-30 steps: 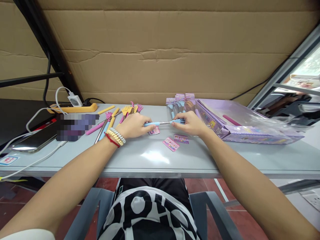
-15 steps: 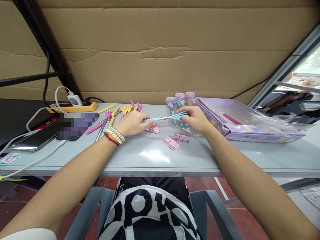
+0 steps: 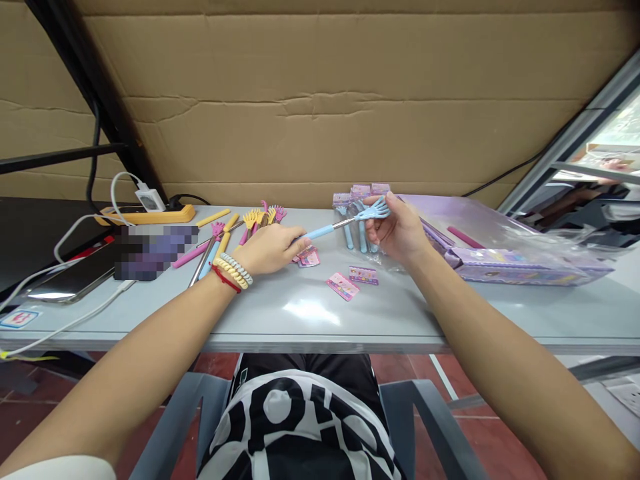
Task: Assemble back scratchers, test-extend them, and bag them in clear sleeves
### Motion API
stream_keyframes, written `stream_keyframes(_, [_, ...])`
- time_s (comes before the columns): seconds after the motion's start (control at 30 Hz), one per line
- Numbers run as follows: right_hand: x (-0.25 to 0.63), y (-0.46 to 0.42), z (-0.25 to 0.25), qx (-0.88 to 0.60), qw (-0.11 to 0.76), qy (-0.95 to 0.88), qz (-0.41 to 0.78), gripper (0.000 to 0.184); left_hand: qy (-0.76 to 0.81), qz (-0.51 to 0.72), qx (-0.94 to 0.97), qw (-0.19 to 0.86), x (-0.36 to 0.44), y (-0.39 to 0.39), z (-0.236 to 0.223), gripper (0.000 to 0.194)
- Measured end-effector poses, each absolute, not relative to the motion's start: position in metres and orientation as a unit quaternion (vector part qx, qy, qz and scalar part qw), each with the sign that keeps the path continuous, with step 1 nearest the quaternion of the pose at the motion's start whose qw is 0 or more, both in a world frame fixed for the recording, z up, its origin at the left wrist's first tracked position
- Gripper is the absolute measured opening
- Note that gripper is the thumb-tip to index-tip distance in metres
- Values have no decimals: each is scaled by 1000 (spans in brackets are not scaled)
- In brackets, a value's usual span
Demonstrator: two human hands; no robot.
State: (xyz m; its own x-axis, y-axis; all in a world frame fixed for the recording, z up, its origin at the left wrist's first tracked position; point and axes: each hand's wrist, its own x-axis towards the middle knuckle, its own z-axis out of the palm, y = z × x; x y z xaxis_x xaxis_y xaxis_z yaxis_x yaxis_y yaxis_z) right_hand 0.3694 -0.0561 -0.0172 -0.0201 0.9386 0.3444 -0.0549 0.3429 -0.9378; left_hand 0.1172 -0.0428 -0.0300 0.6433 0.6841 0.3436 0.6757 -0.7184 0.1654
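Observation:
A light blue back scratcher [image 3: 345,224] with a metal shaft and hand-shaped head is held above the table, tilted up to the right. My right hand [image 3: 400,230] is closed on its head, thumb at the claw tips. At the handle's other end is my left hand [image 3: 273,249], fingers closed on it. Behind my left hand lie yellow back scratchers [image 3: 254,218] and pink ones, partly hidden. Small pink printed cards [image 3: 307,257] sit just right of my left hand. Packaged blue back scratchers [image 3: 361,235] with purple headers lie behind my right hand.
At the right stands an open purple box [image 3: 525,267] with clear plastic and a magenta stick [image 3: 465,237]. Two more cards [image 3: 343,286] lie near the table's middle. Phones [image 3: 75,273], white cables and a yellow power strip [image 3: 135,215] are at the left. Cardboard [image 3: 320,100] rises behind.
The back scratcher's head has risen and moved right with my right hand, so it now slants upward. More of the blue handle shows. My left hand has barely moved.

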Motion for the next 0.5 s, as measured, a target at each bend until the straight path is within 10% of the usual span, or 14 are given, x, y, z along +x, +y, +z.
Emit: stream_keyframes(0.5, [360,-53,-31,-402,503,-644,413,35,404,283,870,-16,118,-54,-18,38])
